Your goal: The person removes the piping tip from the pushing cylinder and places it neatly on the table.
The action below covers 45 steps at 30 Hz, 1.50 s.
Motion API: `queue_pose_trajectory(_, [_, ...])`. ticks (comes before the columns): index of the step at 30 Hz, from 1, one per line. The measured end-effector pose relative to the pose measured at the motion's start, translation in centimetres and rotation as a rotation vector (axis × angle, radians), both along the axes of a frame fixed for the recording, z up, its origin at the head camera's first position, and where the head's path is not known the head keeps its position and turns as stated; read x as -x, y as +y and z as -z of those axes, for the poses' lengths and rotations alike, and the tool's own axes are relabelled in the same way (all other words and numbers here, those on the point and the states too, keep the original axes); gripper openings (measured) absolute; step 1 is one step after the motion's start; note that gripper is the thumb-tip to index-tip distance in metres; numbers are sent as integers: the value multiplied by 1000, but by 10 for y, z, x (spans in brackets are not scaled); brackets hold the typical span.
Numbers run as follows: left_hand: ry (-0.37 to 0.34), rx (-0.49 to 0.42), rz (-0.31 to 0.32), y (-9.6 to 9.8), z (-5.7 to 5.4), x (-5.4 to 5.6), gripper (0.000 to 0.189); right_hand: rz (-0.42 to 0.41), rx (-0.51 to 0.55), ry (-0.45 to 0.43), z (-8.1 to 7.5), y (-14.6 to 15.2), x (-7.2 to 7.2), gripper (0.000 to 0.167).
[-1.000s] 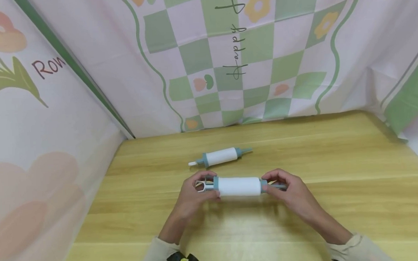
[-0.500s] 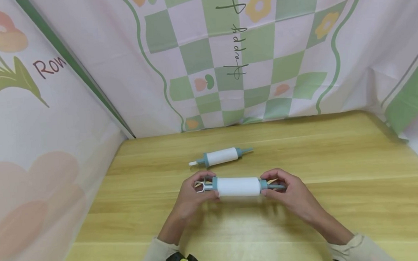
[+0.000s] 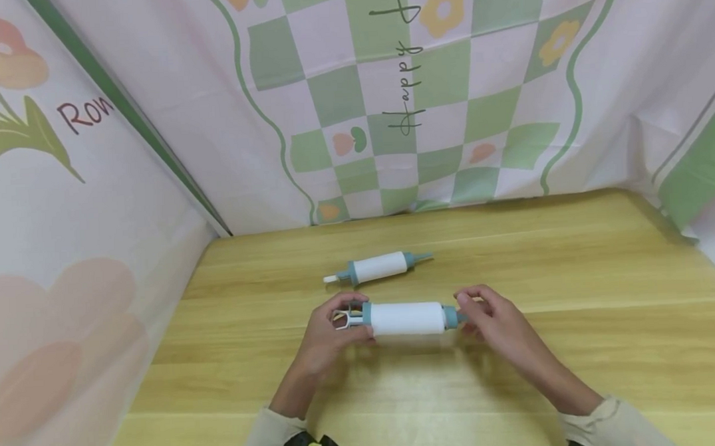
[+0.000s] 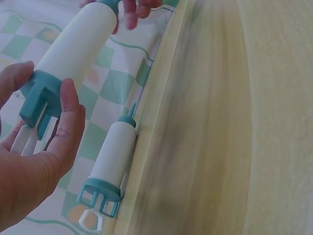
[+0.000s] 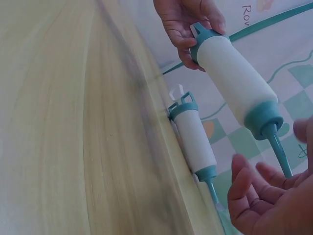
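The left hand's [image 3: 325, 332] grip, at 9 o'clock, pinches the ridged teal end collar [image 3: 367, 312] of the large white plastic-looking cylindrical tube [image 3: 406, 318], held level above the pale wood-grain tabletop [image 3: 605, 272]. At 3 o'clock the right hand's [image 3: 501, 320] grip is spread, fingers loosely bent about its slim teal nozzle [image 5: 279, 151]; contact is unclear. At 11 o'clock from that tube lies a smaller, matching white-and-teal tube [image 3: 380, 268].

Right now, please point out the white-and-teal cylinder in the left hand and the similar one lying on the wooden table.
Held cylinder [image 3: 407, 318]: head view, on its white barrel's middle.
Lying cylinder [image 3: 381, 267]: head view, on its white barrel's middle.
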<state>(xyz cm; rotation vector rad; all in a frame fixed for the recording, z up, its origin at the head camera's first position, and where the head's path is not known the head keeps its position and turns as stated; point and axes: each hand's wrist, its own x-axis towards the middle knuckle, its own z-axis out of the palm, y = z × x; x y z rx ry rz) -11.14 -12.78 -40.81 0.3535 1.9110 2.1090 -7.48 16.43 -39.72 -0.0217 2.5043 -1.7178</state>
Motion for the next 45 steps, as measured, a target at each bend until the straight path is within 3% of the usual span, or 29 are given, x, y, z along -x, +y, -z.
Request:
queue_pose_trajectory(3, [2, 6, 7, 0, 1, 0, 48, 27, 50, -94, 0, 0, 2, 57])
queue_pose_trajectory(6, [6, 19, 13, 1, 2, 1, 46, 44, 108, -129, 2, -1, 3, 54])
queue_pose_trajectory(17, [4, 28, 15, 2, 1, -1, 46, 75, 121, -108, 1, -7, 2, 42])
queue_pose_trajectory(28, [11, 42, 4, 1, 1, 0, 45, 13, 149, -84, 1, -5, 1, 39])
queue_pose_trajectory(35, [14, 47, 0, -2, 2, 1, 44, -46, 81, -22, 3, -2, 2, 37])
queue_pose_trajectory(45, [10, 52, -11, -6, 4, 1, 45, -132, 69, 104, 7, 0, 1, 32])
